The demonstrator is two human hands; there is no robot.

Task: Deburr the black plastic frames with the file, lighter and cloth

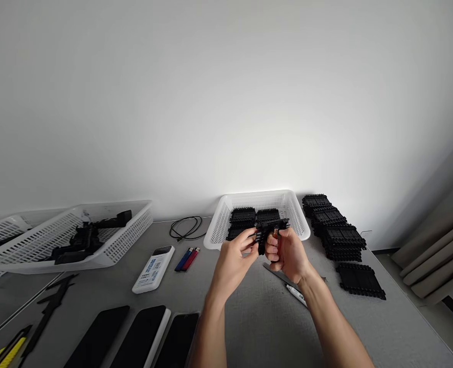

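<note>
Both hands meet in front of a white basket that holds several black ridged plates. My left hand is closed on the left side of a black plastic part. My right hand is closed at the right side of the same part, its fingers curled and its thumb up near the part's top edge. A small orange-brown item shows between the right thumb and fingers; what it is cannot be made out.
Black plates are stacked right of the basket, with one in front. A marker lies near my right wrist. Leftward are lighters, a cable, a power bank, phones, a cutter and baskets.
</note>
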